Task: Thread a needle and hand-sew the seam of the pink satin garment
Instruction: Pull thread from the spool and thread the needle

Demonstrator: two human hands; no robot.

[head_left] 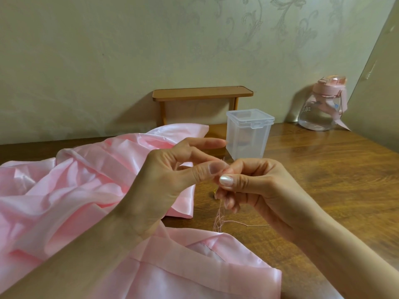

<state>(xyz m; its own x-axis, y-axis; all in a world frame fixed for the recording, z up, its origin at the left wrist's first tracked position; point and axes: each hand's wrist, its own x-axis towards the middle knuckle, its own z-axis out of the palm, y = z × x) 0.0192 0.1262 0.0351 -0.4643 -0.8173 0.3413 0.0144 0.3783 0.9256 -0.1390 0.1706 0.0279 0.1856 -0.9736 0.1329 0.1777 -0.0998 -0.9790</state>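
The pink satin garment point(64, 190) lies crumpled over the left and near part of the wooden table point(323, 169). Above it my left hand point(172, 175) and my right hand point(252, 182) meet fingertip to fingertip. Both pinch a thin pink thread point(219, 216), whose short end pokes up between the fingertips while loose strands hang down below my right hand. A thin needle point(258, 225) lies on the table at the end of a strand, under my right wrist. Something small and yellow shows below my right fingers; I cannot tell what it is.
A clear plastic box with a clip lid point(249, 132) stands just behind my hands. A small brown wooden shelf point(201, 93) stands against the wall behind it. A clear water bottle with a pink lid point(323, 104) stands at the far right corner.
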